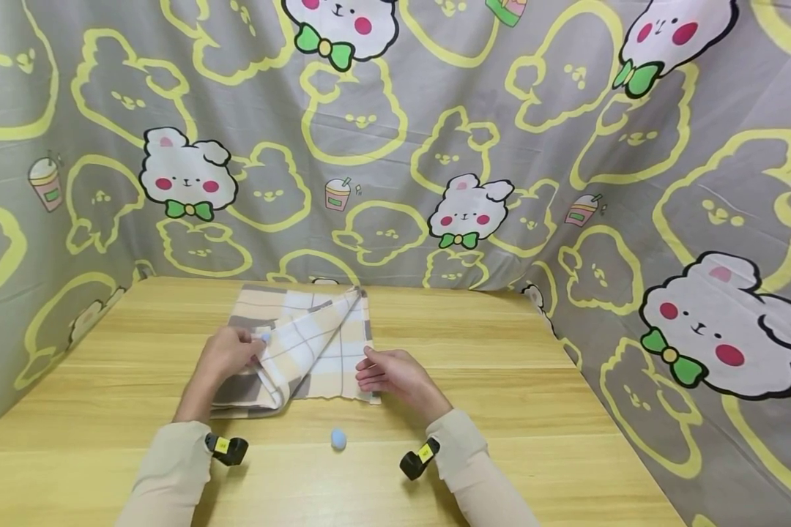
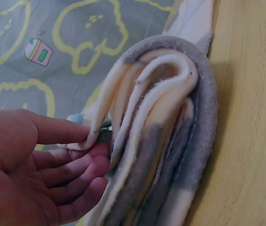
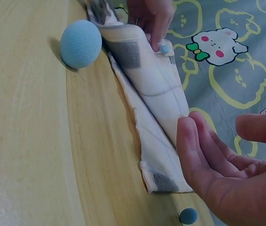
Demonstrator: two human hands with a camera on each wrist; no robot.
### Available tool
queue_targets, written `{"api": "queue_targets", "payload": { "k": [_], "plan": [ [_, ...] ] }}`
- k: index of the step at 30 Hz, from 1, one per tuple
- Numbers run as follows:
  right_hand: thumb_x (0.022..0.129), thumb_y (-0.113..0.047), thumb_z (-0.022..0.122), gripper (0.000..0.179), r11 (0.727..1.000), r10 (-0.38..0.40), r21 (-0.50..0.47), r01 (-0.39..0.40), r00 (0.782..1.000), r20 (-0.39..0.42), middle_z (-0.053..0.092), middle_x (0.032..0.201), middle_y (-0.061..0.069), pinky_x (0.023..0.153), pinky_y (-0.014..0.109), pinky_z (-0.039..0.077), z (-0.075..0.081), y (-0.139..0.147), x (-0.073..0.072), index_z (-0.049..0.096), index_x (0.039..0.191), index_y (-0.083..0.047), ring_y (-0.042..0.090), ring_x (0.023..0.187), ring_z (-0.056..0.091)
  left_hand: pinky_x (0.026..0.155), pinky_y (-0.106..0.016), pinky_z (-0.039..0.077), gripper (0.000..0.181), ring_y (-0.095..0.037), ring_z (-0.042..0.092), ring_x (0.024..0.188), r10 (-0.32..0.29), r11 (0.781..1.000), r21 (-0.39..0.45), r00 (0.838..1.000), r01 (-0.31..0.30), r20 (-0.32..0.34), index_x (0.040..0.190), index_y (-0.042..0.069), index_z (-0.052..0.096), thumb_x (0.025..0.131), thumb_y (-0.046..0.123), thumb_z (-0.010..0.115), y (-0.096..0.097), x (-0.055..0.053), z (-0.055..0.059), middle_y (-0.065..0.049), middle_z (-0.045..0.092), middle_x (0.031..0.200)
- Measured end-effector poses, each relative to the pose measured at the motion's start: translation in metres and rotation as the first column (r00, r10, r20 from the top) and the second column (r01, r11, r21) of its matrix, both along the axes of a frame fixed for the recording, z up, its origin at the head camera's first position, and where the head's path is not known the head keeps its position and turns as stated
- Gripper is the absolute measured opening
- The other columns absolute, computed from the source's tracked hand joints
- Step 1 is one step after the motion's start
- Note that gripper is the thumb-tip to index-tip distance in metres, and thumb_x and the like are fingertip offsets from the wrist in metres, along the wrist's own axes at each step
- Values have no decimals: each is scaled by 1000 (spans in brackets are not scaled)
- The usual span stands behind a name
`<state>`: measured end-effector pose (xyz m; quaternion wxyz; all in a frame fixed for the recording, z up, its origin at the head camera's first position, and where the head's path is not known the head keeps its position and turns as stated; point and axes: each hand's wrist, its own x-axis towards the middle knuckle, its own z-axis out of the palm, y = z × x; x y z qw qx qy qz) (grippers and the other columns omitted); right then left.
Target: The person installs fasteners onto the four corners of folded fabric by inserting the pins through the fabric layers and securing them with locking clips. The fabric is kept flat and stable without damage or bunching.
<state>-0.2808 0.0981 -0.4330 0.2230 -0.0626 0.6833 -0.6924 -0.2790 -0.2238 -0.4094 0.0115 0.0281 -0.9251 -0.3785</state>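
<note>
The soft beige, white and grey plaid cloth lies folded on the pale wooden surface; the long axis of its turned-back flap slants from near left to far right, the narrow tip pointing to the far right; the left grip pinches the flap's left edge between thumb and fingers, beside a small round pale-blue knob; the right grip is spread at the cloth's right edge, contact unclear; a pale-blue egg-shaped piece lies nearer the person.

Gray printed cloth behind table
</note>
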Motion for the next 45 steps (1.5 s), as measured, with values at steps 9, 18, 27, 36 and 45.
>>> {"api": "queue_targets", "payload": {
  "k": [9,18,27,36,45],
  "plan": [
    [107,-27,52,43,1000,1,0,-1,1000,-6,69,83,4,78,28,60,0,-1,0,64,111,14,12,74,69,76,-46,48,45,-38,62,90,126,992,3,987,-126,-101,119,-8,56,89,24,70,13,2,9,-27,66,105],
    [106,-15,48,37,999,0,44,2,999,-39,66,82,4,79,30,60,2,-1,0,59,119,19,12,73,67,79,-50,50,24,-38,67,86,129,991,28,924,-127,-359,108,-2,65,86,7,71,63,10,22,-23,71,96],
    [104,-13,51,33,995,-33,91,39,998,-59,70,96,15,87,39,60,3,-2,-1,61,117,15,17,81,68,73,-41,54,4,-22,66,76,-109,994,-63,935,93,-338,84,5,70,83,4,74,112,17,4,-7,72,81],
    [103,-18,53,33,978,-68,190,89,991,-118,73,100,18,92,43,57,5,-1,-1,66,115,9,23,90,71,68,-35,52,10,-18,63,74,-252,966,-121,934,228,-253,80,7,72,77,2,80,139,22,-16,-6,72,80],
    [102,-23,54,33,968,-75,229,99,991,-110,77,100,13,89,37,55,4,1,-1,70,114,4,18,94,72,66,-31,44,23,-16,52,71,-360,927,-174,918,332,-167,81,5,72,65,3,88,146,30,-20,-4,63,76]
  ]
}}
